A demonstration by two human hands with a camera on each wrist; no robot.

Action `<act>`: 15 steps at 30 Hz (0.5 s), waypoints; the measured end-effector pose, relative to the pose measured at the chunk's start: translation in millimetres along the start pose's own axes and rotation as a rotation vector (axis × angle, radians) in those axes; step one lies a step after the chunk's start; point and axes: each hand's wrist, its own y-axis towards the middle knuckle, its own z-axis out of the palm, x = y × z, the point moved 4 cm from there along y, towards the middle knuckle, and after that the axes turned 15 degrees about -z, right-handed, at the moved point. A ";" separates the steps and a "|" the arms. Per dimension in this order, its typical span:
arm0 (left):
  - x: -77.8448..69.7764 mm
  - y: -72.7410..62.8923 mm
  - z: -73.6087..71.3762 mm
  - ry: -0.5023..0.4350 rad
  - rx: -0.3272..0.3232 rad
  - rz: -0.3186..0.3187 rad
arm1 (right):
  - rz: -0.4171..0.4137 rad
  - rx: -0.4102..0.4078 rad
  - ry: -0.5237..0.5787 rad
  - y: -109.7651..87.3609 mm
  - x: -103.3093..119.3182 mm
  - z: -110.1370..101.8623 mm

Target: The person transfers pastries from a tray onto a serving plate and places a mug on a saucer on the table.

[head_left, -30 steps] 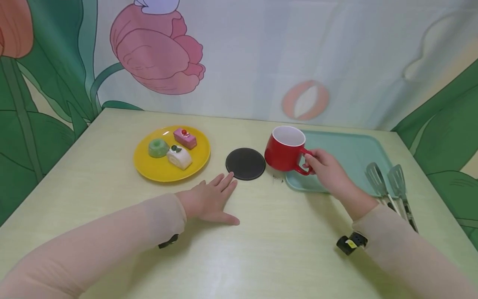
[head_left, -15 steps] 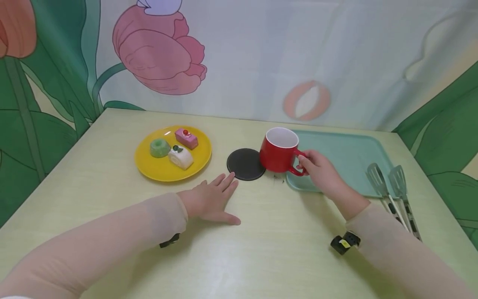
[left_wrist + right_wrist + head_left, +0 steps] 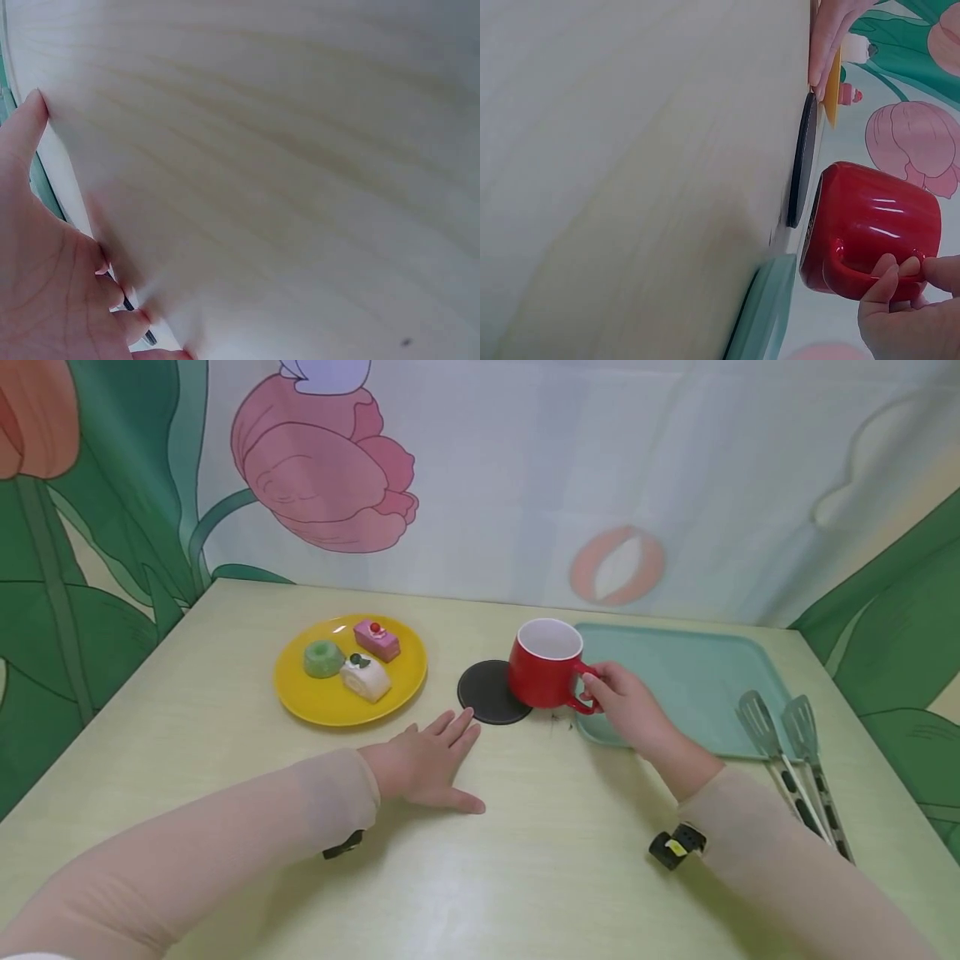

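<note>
My right hand grips the handle of a red mug with a white inside. In the right wrist view the mug hangs above the table, its base apart from the black round coaster. Seen from the head, the mug covers the right part of the coaster. My left hand lies with fingers spread, its fingertips touching the coaster's near edge. The left wrist view shows that palm and the tabletop.
A yellow plate with a green ring-shaped sweet, a pink cake piece and a white roll stands left. At right lies a pale green tray, with slotted turners over its near right corner. A printed cloth hangs behind the table.
My right hand has carried the red mug leftward, from beside the coaster to partly over it. The left hand stays in place at the coaster's edge.
</note>
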 end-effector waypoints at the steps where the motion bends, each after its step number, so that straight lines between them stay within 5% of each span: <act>1: 0.0 0.1 0.1 0.004 -0.001 0.000 | 0.000 0.000 -0.001 0.4 0.4 1.3; 15: -1.3 -2.6 -2.0 0.005 -0.007 0.003 | -0.012 0.001 -0.021 6.4 5.2 15.0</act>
